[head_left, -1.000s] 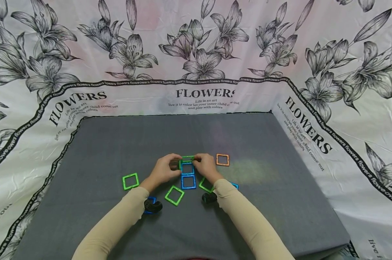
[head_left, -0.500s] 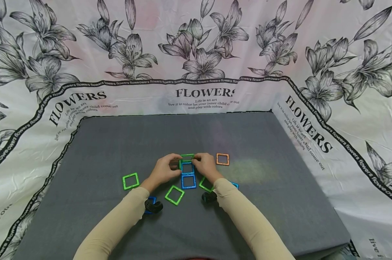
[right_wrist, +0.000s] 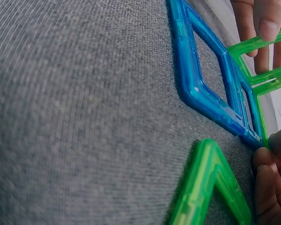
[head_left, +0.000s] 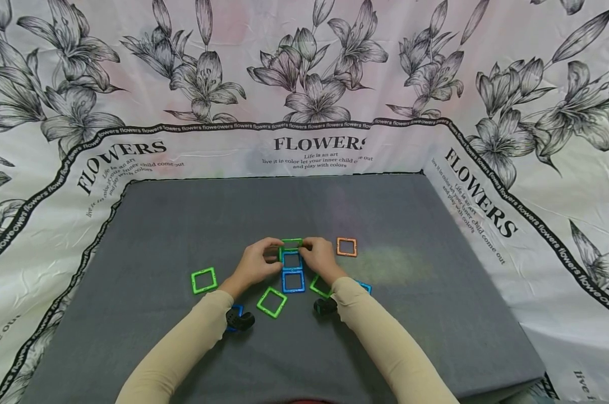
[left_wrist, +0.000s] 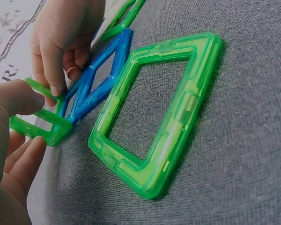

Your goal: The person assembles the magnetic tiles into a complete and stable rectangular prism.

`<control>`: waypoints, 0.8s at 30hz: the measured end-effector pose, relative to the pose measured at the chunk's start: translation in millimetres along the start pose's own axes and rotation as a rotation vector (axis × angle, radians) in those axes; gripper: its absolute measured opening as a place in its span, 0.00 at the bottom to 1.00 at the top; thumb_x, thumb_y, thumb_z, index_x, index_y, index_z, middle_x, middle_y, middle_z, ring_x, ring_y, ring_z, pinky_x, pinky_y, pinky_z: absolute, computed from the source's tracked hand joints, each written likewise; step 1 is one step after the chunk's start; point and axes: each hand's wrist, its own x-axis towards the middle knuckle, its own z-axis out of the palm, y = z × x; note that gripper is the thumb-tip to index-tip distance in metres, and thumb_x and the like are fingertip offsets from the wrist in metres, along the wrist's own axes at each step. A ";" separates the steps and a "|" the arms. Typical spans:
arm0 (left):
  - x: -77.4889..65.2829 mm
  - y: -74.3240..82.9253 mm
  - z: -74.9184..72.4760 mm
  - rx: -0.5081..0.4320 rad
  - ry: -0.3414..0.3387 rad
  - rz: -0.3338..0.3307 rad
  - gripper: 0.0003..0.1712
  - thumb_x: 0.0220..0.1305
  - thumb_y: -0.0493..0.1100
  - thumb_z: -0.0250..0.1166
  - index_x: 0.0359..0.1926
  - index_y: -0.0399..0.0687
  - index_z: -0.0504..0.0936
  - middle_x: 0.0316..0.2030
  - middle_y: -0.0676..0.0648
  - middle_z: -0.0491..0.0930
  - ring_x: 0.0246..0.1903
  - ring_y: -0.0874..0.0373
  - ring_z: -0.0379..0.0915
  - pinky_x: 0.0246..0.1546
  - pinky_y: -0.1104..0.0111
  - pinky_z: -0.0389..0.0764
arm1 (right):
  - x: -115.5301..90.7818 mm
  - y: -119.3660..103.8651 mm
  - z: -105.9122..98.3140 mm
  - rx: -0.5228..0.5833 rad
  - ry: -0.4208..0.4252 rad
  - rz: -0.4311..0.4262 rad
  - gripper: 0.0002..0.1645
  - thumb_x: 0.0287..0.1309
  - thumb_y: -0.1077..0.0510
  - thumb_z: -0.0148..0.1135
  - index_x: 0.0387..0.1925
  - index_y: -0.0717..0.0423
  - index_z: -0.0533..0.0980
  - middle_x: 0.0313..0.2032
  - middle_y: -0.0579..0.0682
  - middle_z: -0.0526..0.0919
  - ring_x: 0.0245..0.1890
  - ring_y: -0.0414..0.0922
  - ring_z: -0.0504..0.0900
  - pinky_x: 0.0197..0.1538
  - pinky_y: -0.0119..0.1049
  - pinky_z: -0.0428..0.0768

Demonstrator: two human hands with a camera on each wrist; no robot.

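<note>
Two blue square magnetic tile frames lie end to end, a nearer one (head_left: 293, 290) and a farther one (head_left: 301, 260). Green square tiles stand upright along the farther one's left and far edges. My left hand (head_left: 256, 262) holds the left-side green tile (left_wrist: 61, 131) between thumb and fingers. On the other side, my right hand (head_left: 321, 259) pinches the far green tile (head_left: 291, 241) near its right end. In the right wrist view, the right thumb and fingertips meet right at that tile's edge (right_wrist: 263, 117). Part of each upright tile is hidden behind fingers.
Loose on the grey cloth lie green tiles at left (head_left: 204, 290), front (head_left: 266, 312) and partly under the right wrist (head_left: 318, 292). An orange tile (head_left: 338, 247) lies right of the hands. Blue tiles peek out beside the right sleeve (head_left: 364, 287) and left wrist (head_left: 240, 308).
Almost nothing moves. Both hands stay at the upright green tiles, and the far one stands slightly taller in the head view than a second ago.
</note>
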 end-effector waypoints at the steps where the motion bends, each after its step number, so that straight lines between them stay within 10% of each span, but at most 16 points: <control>1: -0.3 -0.1 0.2 -0.008 0.003 -0.003 0.28 0.59 0.30 0.70 0.61 0.37 0.78 0.61 0.37 0.79 0.61 0.40 0.79 0.55 0.57 0.85 | 0.0 0.1 0.3 -0.003 0.001 -0.002 0.10 0.65 0.59 0.65 0.43 0.56 0.88 0.42 0.54 0.90 0.40 0.49 0.86 0.44 0.45 0.85; 24: -2.4 -3.5 0.9 -0.007 0.010 0.023 0.29 0.60 0.30 0.70 0.63 0.36 0.76 0.61 0.36 0.78 0.61 0.39 0.79 0.54 0.56 0.85 | 1.4 -0.8 1.3 -0.053 -0.011 -0.037 0.11 0.67 0.58 0.63 0.43 0.55 0.89 0.43 0.55 0.90 0.42 0.51 0.85 0.46 0.48 0.84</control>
